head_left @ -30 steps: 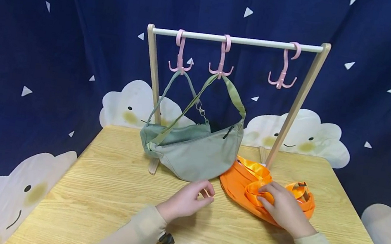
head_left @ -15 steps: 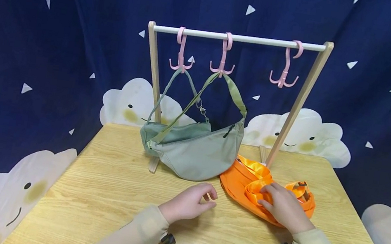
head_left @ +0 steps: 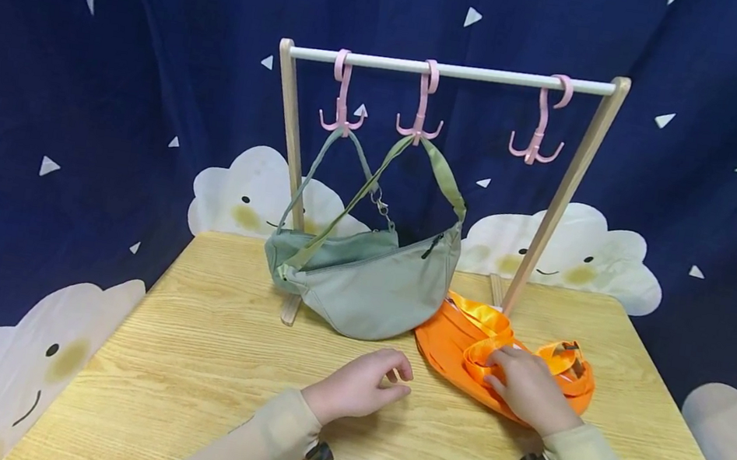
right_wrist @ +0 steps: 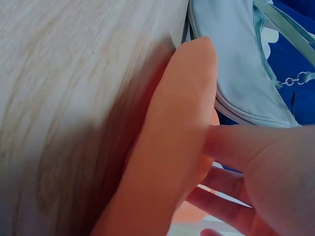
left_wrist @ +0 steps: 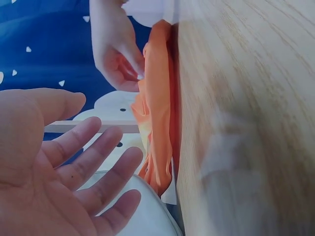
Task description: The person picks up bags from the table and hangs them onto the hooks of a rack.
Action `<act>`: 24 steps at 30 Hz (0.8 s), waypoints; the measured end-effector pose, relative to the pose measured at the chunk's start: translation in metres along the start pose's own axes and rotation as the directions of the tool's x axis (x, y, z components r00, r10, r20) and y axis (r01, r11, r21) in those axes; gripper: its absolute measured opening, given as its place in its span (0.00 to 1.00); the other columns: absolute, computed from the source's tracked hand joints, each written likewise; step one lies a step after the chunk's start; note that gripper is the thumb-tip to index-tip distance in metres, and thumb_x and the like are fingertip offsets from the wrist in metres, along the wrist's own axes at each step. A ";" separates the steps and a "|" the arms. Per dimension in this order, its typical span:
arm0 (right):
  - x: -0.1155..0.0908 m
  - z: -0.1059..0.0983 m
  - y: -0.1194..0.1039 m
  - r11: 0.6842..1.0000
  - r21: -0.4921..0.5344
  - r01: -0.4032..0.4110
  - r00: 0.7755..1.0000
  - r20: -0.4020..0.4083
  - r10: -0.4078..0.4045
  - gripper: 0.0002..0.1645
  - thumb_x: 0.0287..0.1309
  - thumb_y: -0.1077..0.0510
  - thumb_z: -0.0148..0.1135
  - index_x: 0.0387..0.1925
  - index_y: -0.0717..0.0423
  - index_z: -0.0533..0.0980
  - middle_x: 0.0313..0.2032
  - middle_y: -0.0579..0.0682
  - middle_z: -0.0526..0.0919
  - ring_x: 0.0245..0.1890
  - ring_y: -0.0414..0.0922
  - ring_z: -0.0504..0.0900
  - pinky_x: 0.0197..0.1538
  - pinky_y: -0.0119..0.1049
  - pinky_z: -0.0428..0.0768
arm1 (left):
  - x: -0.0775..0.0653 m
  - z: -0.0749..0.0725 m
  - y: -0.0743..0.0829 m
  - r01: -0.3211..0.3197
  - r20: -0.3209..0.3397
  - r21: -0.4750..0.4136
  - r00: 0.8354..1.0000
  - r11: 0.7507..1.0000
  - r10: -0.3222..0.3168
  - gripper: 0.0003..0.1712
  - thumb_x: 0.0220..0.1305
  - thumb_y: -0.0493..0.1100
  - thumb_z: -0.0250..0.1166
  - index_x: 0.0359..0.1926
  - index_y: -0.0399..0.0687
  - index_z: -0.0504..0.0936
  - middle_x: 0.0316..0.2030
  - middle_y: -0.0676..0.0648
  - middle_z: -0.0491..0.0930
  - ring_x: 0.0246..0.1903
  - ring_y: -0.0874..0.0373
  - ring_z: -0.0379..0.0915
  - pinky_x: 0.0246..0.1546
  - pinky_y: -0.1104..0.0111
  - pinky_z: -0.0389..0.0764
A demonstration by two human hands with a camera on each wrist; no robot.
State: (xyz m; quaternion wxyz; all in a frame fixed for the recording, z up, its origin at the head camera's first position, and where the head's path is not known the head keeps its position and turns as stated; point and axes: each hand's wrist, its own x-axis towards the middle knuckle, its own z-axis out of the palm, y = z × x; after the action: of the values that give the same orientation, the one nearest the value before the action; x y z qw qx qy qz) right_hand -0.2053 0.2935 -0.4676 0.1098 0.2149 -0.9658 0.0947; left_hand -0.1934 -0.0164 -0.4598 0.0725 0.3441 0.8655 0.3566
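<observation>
An orange shoulder bag (head_left: pixel 450 351) lies on the table with its shiny orange strap (head_left: pixel 479 359) looped on top. My right hand (head_left: pixel 533 391) is over the bag, thumb and curled fingers holding the strap. In the right wrist view the thumb of the right hand (right_wrist: pixel 280 172) is against the orange bag (right_wrist: pixel 167 132), partly hiding the fingers' contact. My left hand (head_left: pixel 361 386) hovers above the table to the left, holding nothing; in the left wrist view the left hand (left_wrist: pixel 54 172) has its fingers spread and slightly bent.
A grey-green bag (head_left: pixel 372 301) hangs by its strap from the middle pink hook (head_left: pixel 420 111), overlapping a teal bag (head_left: pixel 351 251) on the left hook (head_left: pixel 342 104). The right pink hook (head_left: pixel 537 136) holds no bag. A white rail (head_left: pixel 489 76) on wooden posts carries the hooks.
My left hand has drifted slightly right. The right hand stays over the orange bag, its wrist shifting a little left. The bags keep their places.
</observation>
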 end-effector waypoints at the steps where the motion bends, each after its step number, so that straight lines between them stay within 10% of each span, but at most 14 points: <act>1: 0.000 0.000 -0.001 1.000 0.005 0.012 1.000 -0.006 -0.012 0.10 0.54 0.57 0.78 0.36 0.51 0.83 0.33 0.44 0.83 0.35 0.47 0.81 0.44 0.54 0.79 | 0.000 0.000 0.000 -0.001 0.002 0.006 1.000 1.000 0.001 0.09 0.73 0.43 0.64 0.49 0.45 0.80 0.47 0.50 0.82 0.47 0.55 0.80 0.51 0.73 0.79; 24: -0.005 -0.009 -0.014 0.997 0.062 0.034 0.999 -0.010 -0.034 0.10 0.54 0.53 0.79 0.36 0.47 0.84 0.34 0.40 0.87 0.37 0.44 0.83 0.50 0.55 0.77 | 0.010 0.002 0.004 -0.041 0.026 0.056 0.999 0.998 0.040 0.11 0.71 0.42 0.67 0.49 0.43 0.80 0.47 0.49 0.82 0.48 0.56 0.80 0.53 0.74 0.79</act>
State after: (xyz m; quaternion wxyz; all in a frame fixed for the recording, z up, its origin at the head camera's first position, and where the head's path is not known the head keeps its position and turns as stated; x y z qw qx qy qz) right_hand -0.1931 0.2855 -0.4582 0.1089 0.2342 -0.9581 0.1238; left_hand -0.1983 -0.0067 -0.4570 0.0663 0.3680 0.8671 0.3291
